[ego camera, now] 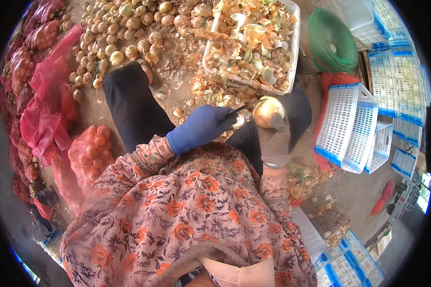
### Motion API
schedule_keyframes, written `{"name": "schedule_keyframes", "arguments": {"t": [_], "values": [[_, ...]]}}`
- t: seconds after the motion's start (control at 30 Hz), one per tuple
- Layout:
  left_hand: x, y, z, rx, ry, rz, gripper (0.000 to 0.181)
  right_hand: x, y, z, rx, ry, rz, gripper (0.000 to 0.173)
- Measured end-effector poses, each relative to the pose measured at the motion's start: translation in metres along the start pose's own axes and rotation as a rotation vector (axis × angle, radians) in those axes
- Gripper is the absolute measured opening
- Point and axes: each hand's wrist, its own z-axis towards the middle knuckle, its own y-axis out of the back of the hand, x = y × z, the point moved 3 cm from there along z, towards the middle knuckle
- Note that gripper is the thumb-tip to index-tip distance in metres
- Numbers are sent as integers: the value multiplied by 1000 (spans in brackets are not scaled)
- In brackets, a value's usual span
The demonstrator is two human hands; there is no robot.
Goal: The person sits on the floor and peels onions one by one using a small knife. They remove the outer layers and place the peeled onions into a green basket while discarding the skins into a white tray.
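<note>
My left hand (203, 125), in a blue glove, is closed around a knife (245, 106) whose dark, narrow blade points right. The blade reaches the upper left side of an onion (268, 112). A striped grey-brown glove covers my right hand (274, 138), which grips this onion from below and the right, over my right knee. Just beyond the onion is a white plastic crate (296, 43) heaped with onion skins (253, 34). Many loose onions (111, 30) lie on the ground at the upper left.
Red mesh sacks (89, 154) of onions line the left side. A bucket with green netting (332, 43) stands at the upper right. White and blue plastic crates (337, 122) are at the right; more lie at the lower right. Loose peelings (208, 89) litter the floor between my knees.
</note>
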Motion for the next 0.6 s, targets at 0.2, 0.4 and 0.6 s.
{"name": "schedule_keyframes", "arguments": {"t": [0.2,0.4,0.6], "values": [[-15,1,-1,-141,67,467,25,-7,0,3,-43,15,-49,56],[-7,7,2,-111,0,330,22,-5,5,3,-15,-43,-142,57],[7,57,11,316,120,-170,31,-1,9,5,76,-242,-140,52]]}}
